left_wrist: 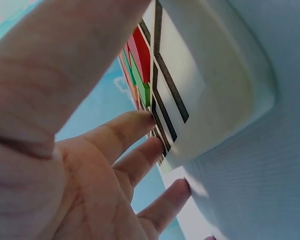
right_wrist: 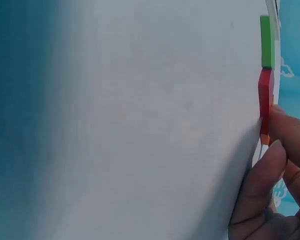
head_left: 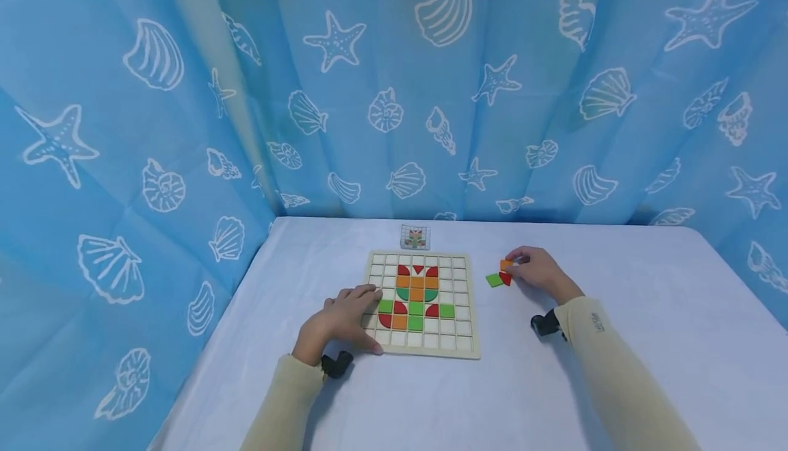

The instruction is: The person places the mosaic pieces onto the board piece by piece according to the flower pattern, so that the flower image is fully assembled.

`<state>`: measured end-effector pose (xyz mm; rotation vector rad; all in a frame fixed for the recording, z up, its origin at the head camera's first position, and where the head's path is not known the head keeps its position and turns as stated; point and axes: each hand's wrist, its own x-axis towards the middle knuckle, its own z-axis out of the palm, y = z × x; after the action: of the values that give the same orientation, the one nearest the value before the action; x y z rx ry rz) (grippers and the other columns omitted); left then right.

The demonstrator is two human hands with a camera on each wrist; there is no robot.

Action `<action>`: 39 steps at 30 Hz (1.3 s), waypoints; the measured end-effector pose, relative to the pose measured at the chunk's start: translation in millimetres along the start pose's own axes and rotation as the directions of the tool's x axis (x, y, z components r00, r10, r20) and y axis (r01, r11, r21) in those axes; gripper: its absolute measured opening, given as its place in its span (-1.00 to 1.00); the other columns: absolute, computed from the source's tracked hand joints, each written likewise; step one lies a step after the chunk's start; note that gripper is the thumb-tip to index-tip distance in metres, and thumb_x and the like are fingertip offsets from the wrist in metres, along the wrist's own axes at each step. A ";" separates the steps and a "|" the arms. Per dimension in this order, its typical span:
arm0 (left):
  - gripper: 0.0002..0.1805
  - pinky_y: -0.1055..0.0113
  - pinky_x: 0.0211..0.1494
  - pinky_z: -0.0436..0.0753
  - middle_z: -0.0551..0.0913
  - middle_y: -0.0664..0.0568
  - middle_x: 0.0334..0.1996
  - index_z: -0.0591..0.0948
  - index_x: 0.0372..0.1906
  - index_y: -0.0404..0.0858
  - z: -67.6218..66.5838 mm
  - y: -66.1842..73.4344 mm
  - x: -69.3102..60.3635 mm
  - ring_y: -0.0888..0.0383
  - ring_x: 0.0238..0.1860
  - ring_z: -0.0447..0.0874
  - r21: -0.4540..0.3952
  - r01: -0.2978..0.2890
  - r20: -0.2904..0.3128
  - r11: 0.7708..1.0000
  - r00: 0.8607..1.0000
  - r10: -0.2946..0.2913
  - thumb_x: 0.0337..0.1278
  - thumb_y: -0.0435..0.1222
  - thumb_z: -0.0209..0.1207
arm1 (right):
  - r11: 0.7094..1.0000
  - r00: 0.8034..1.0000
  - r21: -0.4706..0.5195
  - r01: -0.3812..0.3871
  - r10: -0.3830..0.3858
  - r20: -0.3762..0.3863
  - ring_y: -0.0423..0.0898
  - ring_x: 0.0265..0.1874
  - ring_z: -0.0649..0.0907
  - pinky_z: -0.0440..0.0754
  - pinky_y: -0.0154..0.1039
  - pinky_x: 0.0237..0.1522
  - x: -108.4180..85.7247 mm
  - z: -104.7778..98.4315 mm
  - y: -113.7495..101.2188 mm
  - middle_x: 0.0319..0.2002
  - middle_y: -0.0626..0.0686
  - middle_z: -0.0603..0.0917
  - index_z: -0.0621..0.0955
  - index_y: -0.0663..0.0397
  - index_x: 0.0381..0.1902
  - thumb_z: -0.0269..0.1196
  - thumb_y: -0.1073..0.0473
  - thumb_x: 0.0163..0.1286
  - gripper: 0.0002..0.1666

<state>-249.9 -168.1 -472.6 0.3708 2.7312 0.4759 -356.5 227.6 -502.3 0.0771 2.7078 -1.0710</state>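
Note:
A square wooden grid board [head_left: 455, 353] lies mid-table, with red, orange and green tiles forming a flower-like pattern in its cells. My left hand [head_left: 345, 317] rests at its left edge with fingers spread and thumb at the near left corner. In the left wrist view, fingertips [left_wrist: 149, 120] touch the board's side [left_wrist: 230, 95]. To the right of the board, my right hand [head_left: 537, 269] pinches an orange square tile [head_left: 506, 265] near the tabletop. Beside that tile are a red tile [head_left: 505, 278] and a green tile [head_left: 494, 280]; the right wrist view shows them edge-on.
A small pattern card [head_left: 415, 237] with a matching flower picture lies behind the board. White cloth covers the table [head_left: 418, 403]. A blue curtain [head_left: 394, 95] with white shells and starfish hangs behind and to the left.

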 end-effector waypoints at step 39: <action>0.12 -0.35 0.44 0.15 0.21 0.05 0.54 0.32 0.52 0.02 0.8 -3.9 2.3 -0.12 0.50 0.12 0.017 0.000 -0.002 1.000 1.000 0.000 -0.27 0.10 0.58 | 0.986 0.984 0.041 0.159 -0.155 -0.092 0.05 -0.19 0.60 0.63 -0.21 -0.20 -30.9 24.4 -68.8 -0.07 0.22 0.68 0.64 0.24 0.03 0.23 0.23 0.43 -0.72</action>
<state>-252.4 -170.8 -475.4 0.3747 2.7389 0.4529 -330.9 161.7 -466.4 -0.0849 2.8065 -1.2032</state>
